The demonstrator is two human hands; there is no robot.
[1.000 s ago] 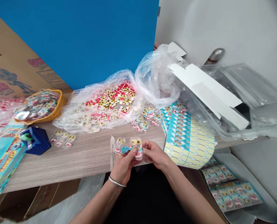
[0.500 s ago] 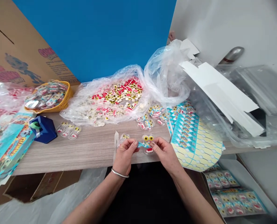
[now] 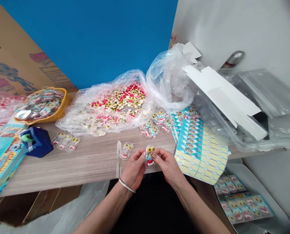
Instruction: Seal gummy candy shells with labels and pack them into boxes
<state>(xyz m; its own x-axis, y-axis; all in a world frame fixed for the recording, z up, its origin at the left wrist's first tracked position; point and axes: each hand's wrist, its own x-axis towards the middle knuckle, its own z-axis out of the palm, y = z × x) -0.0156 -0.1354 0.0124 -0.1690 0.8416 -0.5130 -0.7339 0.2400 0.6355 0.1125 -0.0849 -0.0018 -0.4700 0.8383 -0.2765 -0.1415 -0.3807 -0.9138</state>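
Note:
Between my two hands is a small clear plastic candy pack [image 3: 150, 149] with yellow eye candies at its top, a red-and-white mouth candy at its bottom and a blue printed label around its middle. My left hand [image 3: 134, 165] pinches its left edge; my right hand [image 3: 168, 164] presses on the label from the right. Just left of my hands, another candy pack [image 3: 126, 151] without a visible label lies on the table [image 3: 91, 162]. Beside it is a thin, pointed metal blade [image 3: 118, 159]. Sheets of blue and yellow labels [image 3: 200, 152] lie to the right.
Behind are an open plastic bag of loose candies [image 3: 120, 104] and a pile of labelled packs [image 3: 149, 129]. Leftward stand a blue tape dispenser [image 3: 41, 144], several unlabelled packs [image 3: 66, 142] and a yellow basket [image 3: 62, 112] of packs. A clear plastic bin [image 3: 213, 113] stands right.
The label strip, stretched between my hands before, now lies wrapped against the pack. My hands have lifted the pack and drawn closer together. The view has shifted slightly.

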